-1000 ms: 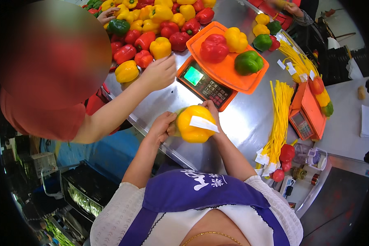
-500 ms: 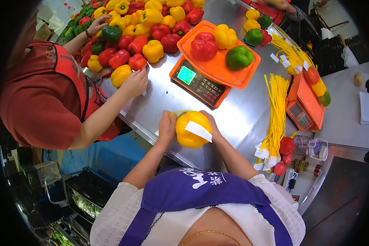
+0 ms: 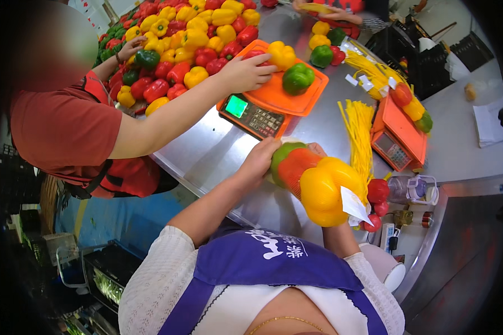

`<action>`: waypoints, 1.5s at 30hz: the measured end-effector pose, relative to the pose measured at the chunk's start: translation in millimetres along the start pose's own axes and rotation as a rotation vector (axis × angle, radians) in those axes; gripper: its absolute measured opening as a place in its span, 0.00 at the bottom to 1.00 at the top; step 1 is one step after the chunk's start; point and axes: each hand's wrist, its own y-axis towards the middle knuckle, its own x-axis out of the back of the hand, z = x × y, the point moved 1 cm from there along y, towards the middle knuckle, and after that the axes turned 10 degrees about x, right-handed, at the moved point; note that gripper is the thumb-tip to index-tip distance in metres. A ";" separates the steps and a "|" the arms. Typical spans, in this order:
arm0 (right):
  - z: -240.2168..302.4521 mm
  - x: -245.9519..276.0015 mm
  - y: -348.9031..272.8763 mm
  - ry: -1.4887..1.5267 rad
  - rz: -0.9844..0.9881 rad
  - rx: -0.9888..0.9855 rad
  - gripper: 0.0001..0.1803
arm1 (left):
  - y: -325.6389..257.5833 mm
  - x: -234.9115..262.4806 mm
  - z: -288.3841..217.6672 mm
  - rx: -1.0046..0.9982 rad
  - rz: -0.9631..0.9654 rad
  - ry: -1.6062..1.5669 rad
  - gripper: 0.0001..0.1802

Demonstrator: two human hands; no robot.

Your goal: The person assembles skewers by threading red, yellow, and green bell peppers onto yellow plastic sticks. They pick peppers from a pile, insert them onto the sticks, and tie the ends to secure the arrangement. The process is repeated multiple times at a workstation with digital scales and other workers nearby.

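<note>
A netted pack of bell peppers (image 3: 327,190) hangs slanted in front of me, over the table's near edge. In it a green, a red and a large yellow pepper lie in a row inside fine mesh, and a white tag (image 3: 353,204) sticks out beside the yellow one. My left hand (image 3: 258,159) is closed on the mesh at the green end. My right hand (image 3: 317,148) supports the pack from behind; only some fingers show above the red pepper, the rest being hidden.
Ahead, an orange scale (image 3: 304,103) bears red, yellow and green peppers; a co-worker's hand (image 3: 248,73) touches the red one. A pepper heap (image 3: 190,42) lies far left. Yellow net sleeves (image 3: 356,131), a second orange scale (image 3: 394,134) and a plastic jug (image 3: 413,190) stand right.
The pack has swung right and tilted, now showing its green and red peppers. My left hand has moved up and right. The co-worker's hand has gone from the heap to the scale.
</note>
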 end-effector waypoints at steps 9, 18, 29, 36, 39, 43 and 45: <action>135.0 19.9 11.5 -0.311 0.101 0.432 0.10 | 11.2 -117.6 -64.2 -0.633 0.275 0.716 0.09; 169.3 -1.4 -87.3 -1.178 0.406 0.740 0.04 | -59.7 -138.9 -15.5 -1.189 0.555 1.504 0.08; 170.7 -43.7 -86.9 -1.403 0.423 1.049 0.07 | -84.7 -113.9 -61.1 -1.492 0.191 1.908 0.13; 154.2 -51.0 -102.1 -1.101 0.478 1.038 0.13 | -90.3 -125.6 -52.7 -0.959 0.217 1.626 0.33; 153.2 -53.3 -113.8 -0.962 0.425 1.083 0.12 | -86.3 -128.2 -44.6 -0.893 0.367 1.560 0.19; 157.7 -26.3 -116.8 -0.414 0.229 1.055 0.18 | -90.4 -132.1 -46.1 -1.186 0.441 1.539 0.10; 160.7 -21.3 -123.9 -0.579 0.106 0.778 0.30 | -95.3 -134.0 -48.7 -1.335 0.397 1.580 0.10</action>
